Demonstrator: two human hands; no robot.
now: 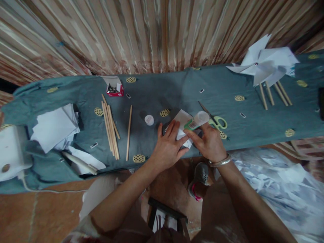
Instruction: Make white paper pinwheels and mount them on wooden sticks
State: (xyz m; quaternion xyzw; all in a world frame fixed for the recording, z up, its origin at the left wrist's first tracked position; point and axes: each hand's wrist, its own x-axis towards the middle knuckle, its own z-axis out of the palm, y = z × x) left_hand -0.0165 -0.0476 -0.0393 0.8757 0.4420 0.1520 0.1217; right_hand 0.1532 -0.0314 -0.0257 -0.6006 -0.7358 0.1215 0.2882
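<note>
White appliance [11, 148], left end of the cloth-covered surface [217, 84], near corner. Pale cable [58, 191], running past the near edge. Pleated, striped curtain [152, 33], beyond the far edge. Brown floor [55, 212], below the near edge.

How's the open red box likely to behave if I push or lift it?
The red box, flat-sided, would probably slide rather than roll. Shiny metallic pieces inside suggest it may feel heavy for its size. With its flap open, a tilt could spill them.
</note>
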